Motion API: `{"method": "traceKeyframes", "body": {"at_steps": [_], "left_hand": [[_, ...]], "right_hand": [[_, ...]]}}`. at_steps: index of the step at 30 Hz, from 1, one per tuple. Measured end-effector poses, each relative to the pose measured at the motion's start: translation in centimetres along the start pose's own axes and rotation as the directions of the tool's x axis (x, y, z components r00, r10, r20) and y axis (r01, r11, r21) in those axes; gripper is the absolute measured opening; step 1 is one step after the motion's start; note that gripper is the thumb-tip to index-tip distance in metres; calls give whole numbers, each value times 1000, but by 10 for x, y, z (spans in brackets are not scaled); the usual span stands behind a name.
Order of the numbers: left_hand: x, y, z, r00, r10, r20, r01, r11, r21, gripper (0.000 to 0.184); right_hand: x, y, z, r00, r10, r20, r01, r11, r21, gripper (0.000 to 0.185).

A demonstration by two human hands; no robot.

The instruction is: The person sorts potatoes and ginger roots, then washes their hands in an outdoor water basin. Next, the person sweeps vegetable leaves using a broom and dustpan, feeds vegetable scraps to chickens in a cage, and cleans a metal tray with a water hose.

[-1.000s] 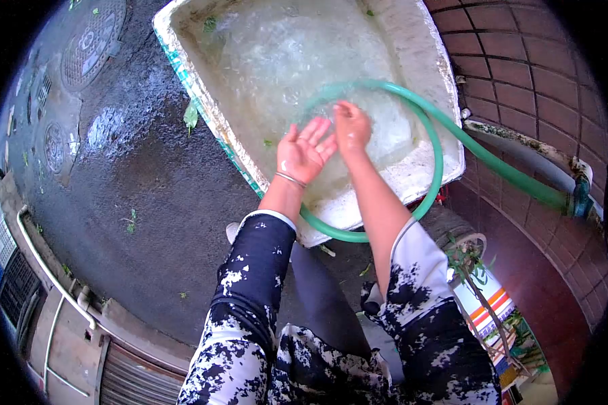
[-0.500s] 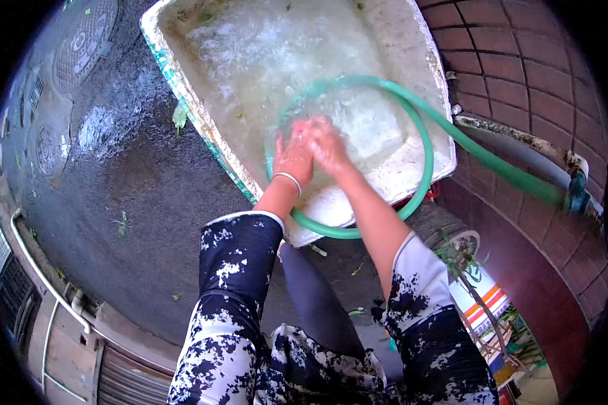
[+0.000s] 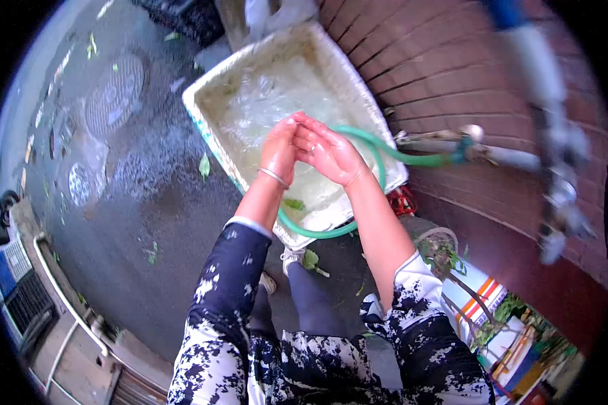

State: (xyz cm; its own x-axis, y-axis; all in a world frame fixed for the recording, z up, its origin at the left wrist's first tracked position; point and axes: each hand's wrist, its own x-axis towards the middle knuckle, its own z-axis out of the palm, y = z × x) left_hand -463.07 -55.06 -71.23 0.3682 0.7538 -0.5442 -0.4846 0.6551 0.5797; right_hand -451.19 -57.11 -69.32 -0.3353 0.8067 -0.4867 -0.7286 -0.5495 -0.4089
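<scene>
Both my hands are wet and held together over a white foam box (image 3: 368, 101) of water (image 3: 250, 101). My left hand (image 3: 277, 154) has a bracelet at the wrist, its fingers stretched out and meeting those of the right. Palm up, my right hand (image 3: 331, 154) lies with straight fingers against the left, and I see nothing held in either. A green hose (image 3: 412, 159) runs from a pipe fitting (image 3: 467, 147) and loops over the box beneath my forearms. Its outlet end is hidden behind my hands. One green leaf (image 3: 294, 203) is in the box near my left wrist.
A tiled wall (image 3: 446, 101) rises on the right, with a blurred upright pipe (image 3: 544, 67) before it. Wet dark pavement (image 3: 175, 229) with a manhole cover (image 3: 115, 94) lies on the left. A plant pot (image 3: 437, 236) stands right of my legs.
My hands were rubbing together, blurred, low at the water; now they are raised above it, opened side by side with palms showing. The view has shifted, bringing the upright pipe in.
</scene>
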Motion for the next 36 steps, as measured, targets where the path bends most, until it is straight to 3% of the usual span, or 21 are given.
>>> {"method": "traceKeyframes", "body": {"at_steps": [3,5,6,7,8,9,11,13,14,15,16,19,20,23,25,27,30,32,34,35,36], "left_hand": [[-64,76,62,883,429,189,-460,715,527,29],[-73,96,59,574,607,549,-594,-153,790,34],[-45,85,7,791,490,367,-316,-187,930,47],[-65,100,-4,918,394,32,135,-388,912,64],[-68,115,-65,947,309,-86,270,-621,736,76],[-56,97,-168,869,438,231,156,-684,713,77],[-161,138,-130,883,452,-128,410,-607,681,76],[-211,134,-223,828,484,282,251,-770,586,78],[-245,135,-217,878,475,-58,441,-757,482,77],[-275,139,-244,898,440,-17,414,-832,369,73],[-301,148,-319,556,394,732,113,-908,404,58],[-334,97,-288,930,253,268,114,-889,443,49],[-331,83,-273,961,181,208,74,-895,439,46],[-312,45,-222,983,-47,180,-117,-907,404,37],[-294,26,-184,961,-187,203,-251,-900,357,32],[-272,8,-147,920,-312,237,-370,-891,263,28],[-223,-30,-92,770,-560,306,-574,-817,-49,23],[-208,-79,-23,687,-652,320,-639,-753,-161,22],[-212,-172,73,850,-495,182,-463,-536,706,18],[-225,-217,130,909,-403,108,-234,-276,932,17],[-251,-264,175,909,-401,114,-242,-285,927,17]], "right_hand": [[-51,-41,66,963,-155,219,169,984,-48,42],[-92,-60,79,926,-314,212,348,926,-146,48],[-96,-57,57,897,-430,-105,359,845,-396,56],[-99,-42,9,725,-551,-415,-107,505,-857,56],[-143,-32,34,489,-592,-641,-754,82,-651,43],[-171,-2,-25,497,-714,-493,-689,20,-724,42],[-254,62,-66,426,-877,-224,-326,82,-942,36],[-366,130,-77,273,-862,-427,-555,222,-802,32],[-424,161,-87,227,-691,-687,-526,506,-683,31],[-479,210,-97,56,-580,-812,-557,657,-508,31],[-543,284,-105,-50,-559,-827,-535,714,-451,33],[-715,553,-140,-328,-132,-935,-832,510,220,23],[-746,575,-57,-312,-147,-939,-940,191,283,19],[-773,677,57,-469,-50,-882,-842,327,430,16],[-758,737,79,-336,82,-938,-916,203,346,24],[-733,753,93,-294,234,-927,-789,488,373,27],[-699,767,83,-232,507,-830,-152,824,546,32],[-695,765,71,-18,757,-653,451,590,670,33],[-703,739,84,-3,751,-660,465,586,664,32],[-713,728,85,4,738,-675,469,594,653,30],[-721,731,76,16,738,-674,474,588,655,30]]}}
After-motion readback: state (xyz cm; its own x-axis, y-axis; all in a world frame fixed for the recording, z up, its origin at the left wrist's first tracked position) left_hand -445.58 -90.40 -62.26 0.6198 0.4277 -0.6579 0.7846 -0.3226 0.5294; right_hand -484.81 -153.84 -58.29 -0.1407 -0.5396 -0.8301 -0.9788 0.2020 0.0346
